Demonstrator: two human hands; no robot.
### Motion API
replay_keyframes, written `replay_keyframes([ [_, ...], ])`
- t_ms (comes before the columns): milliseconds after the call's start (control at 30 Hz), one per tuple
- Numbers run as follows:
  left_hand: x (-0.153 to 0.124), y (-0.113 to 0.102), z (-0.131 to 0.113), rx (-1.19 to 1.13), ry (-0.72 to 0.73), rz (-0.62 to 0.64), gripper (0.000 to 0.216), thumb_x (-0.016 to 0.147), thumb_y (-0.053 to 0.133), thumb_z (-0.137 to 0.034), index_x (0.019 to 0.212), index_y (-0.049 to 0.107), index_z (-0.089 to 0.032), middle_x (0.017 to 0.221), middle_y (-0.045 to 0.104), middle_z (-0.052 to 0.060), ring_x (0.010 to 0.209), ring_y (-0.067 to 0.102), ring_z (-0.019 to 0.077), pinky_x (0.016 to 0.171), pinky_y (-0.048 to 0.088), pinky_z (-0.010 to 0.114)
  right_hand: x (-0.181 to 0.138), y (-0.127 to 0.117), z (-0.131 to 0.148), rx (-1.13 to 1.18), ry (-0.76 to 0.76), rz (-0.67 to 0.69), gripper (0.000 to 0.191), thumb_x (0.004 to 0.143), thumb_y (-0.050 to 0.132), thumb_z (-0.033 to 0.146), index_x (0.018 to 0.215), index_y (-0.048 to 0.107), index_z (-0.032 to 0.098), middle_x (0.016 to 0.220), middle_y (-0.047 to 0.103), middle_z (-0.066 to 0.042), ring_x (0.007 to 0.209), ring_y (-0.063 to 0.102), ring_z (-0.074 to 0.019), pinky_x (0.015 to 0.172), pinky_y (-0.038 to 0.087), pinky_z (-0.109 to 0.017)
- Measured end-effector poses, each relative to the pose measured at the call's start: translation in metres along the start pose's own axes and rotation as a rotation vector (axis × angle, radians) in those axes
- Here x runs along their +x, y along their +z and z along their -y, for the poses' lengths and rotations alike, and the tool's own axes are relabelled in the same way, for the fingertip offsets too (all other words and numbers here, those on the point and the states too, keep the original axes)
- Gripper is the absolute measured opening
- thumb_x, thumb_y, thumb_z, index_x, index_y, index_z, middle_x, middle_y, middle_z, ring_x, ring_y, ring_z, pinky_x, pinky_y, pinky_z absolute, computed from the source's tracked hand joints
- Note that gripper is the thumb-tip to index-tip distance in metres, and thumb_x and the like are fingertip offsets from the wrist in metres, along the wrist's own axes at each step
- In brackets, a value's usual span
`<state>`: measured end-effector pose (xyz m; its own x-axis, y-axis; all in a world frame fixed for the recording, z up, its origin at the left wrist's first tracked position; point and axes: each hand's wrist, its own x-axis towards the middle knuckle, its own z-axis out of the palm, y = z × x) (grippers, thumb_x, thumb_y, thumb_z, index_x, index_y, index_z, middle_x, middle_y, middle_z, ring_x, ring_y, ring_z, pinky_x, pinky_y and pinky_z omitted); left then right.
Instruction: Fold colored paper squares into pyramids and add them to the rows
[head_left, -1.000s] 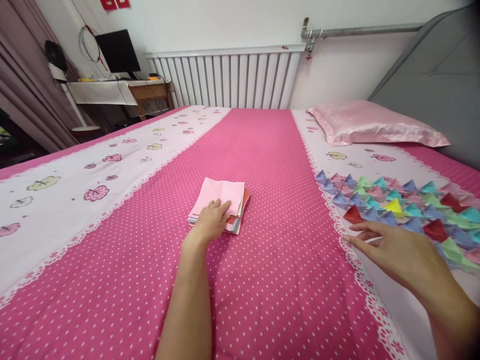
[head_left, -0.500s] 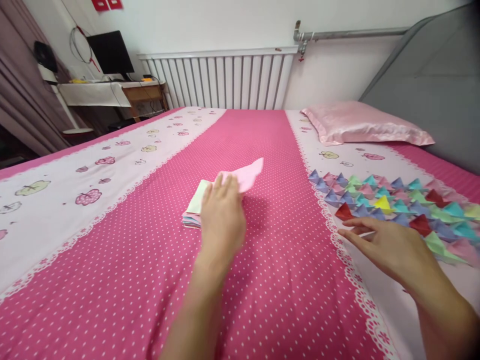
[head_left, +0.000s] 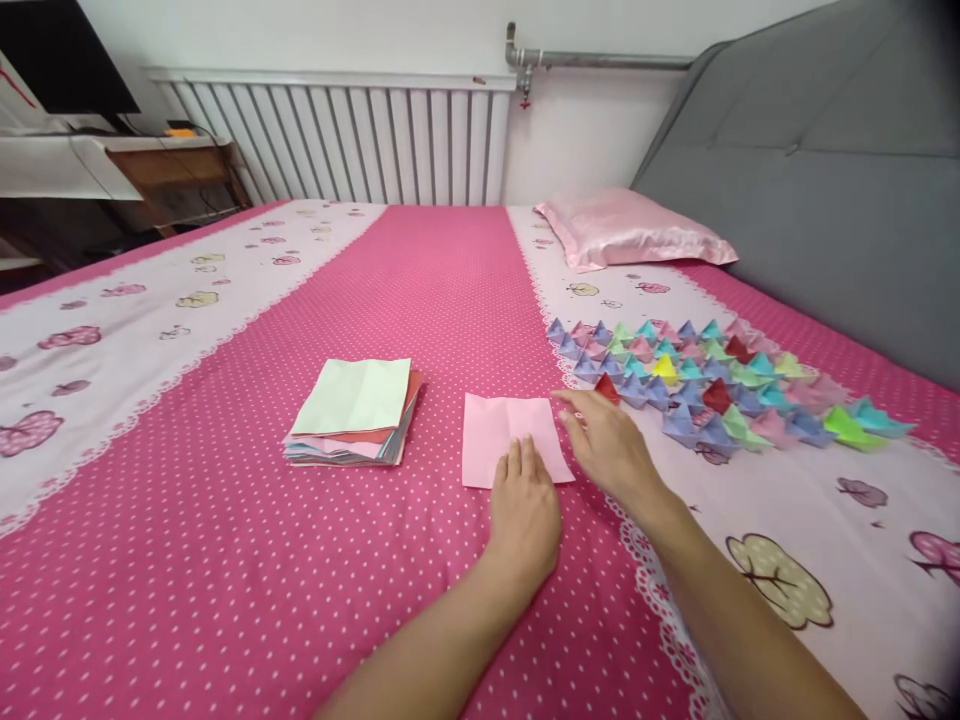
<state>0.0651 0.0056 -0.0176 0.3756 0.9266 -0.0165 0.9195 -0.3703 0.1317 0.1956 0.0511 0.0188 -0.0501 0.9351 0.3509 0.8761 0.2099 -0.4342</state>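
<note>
A square sheet of pink paper [head_left: 487, 430] with a faint crease lies flat on the bed. My left hand [head_left: 525, 510] rests on its lower right part, fingers stretched out and pressing down. Just right of the sheet, my right hand [head_left: 611, 445] hovers near the paper's upper right corner, fingers apart and holding nothing. To the left sits a stack of coloured paper squares [head_left: 358, 398], pale green on top. Several rows of folded paper boats [head_left: 664, 370] in many colours stand to the right, beyond my right hand.
A pink polka-dot bedspread [head_left: 225, 560] with white printed bands covers the bed. At the back right lies a pink satin pillow [head_left: 634, 230], beside a grey headboard [head_left: 825, 180]. A white radiator [head_left: 352, 140] lines the wall, and a desk with a monitor [head_left: 64, 60] stands far left.
My left hand has moved the pink sheet from the stack to the right and laid it flat. My right hand has come left toward the sheet. The view has turned right.
</note>
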Motion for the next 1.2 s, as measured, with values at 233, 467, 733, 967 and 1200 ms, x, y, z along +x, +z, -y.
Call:
replay_keyframes([
  [233,0.005,-0.013,0.017,-0.247,0.144,-0.083,0.053,0.083,0.038,-0.022,0.133,0.038,-0.004,0.138,0.039,0.020,0.127,0.037,0.0291,0.104,0.032,0.042,-0.011,0.031,0.032,0.477,-0.129,0.060,0.043,0.091,0.034,0.033,0.130,0.042,0.017,0.134,0.046,-0.011,0.127,0.038,-0.0197,0.107,0.029,-0.040],
  [467,0.030,-0.008,0.071,-0.189,0.141,-0.215,0.050,0.084,0.031,-0.012,0.132,0.037,-0.003,0.141,0.034,0.018,0.134,0.025,0.0249,0.109,0.023,0.042,-0.005,0.060,0.044,0.764,-0.005,0.183,0.057,0.092,0.024,0.048,0.143,0.016,0.025,0.151,0.017,-0.003,0.138,0.014,-0.0171,0.112,0.016,-0.040],
  [733,0.032,0.017,0.069,0.003,0.081,-0.119,0.060,0.086,0.033,-0.030,0.140,0.022,-0.006,0.147,0.022,0.015,0.137,0.016,0.0261,0.111,0.015,0.044,-0.009,0.093,0.035,0.179,-0.066,0.342,0.069,0.090,0.010,0.052,0.143,0.015,0.008,0.150,0.014,-0.010,0.139,0.008,-0.0188,0.113,0.006,-0.040],
  [967,0.035,0.017,0.072,0.014,-0.067,-0.144,0.052,0.091,0.020,-0.028,0.139,0.029,-0.011,0.146,0.028,0.009,0.136,0.019,0.0236,0.111,0.014,0.042,-0.008,0.088,0.021,-0.114,-0.026,0.315,0.062,0.091,0.011,0.051,0.142,0.022,0.017,0.150,0.018,-0.004,0.138,0.007,-0.0224,0.112,0.004,-0.042],
  [1200,0.035,0.015,0.079,0.014,-0.208,-0.189,0.055,0.090,0.023,-0.037,0.138,0.031,-0.010,0.146,0.029,0.011,0.135,0.020,0.0260,0.111,0.014,0.043,-0.012,0.093,0.005,-0.125,0.047,0.186,0.063,0.088,0.024,0.055,0.140,0.028,0.019,0.149,0.022,-0.008,0.138,0.009,-0.0275,0.109,0.004,-0.050],
])
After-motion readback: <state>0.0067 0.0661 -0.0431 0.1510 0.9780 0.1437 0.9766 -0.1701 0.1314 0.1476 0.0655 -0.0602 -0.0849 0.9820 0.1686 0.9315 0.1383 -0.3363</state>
